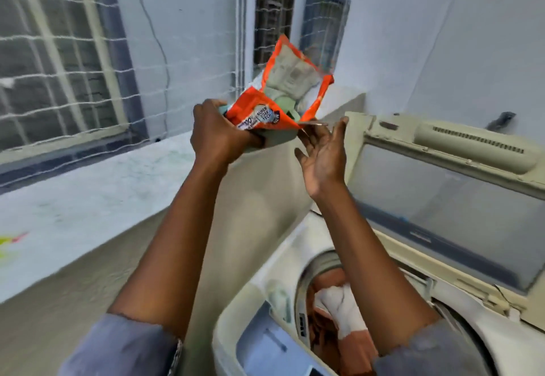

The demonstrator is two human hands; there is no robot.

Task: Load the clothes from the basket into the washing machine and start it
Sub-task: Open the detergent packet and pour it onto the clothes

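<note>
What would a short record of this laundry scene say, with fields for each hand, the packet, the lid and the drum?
left hand: grips the orange packet and a grey-green cup under it
right hand: open, fingers by the packet's lower corner; contact unclear
orange packet: top open, held up
lid: raised
drum: holds white and orange-brown clothes

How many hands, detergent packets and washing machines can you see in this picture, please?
hands: 2 (left hand, right hand)
detergent packet: 1
washing machine: 1
total: 4
</note>
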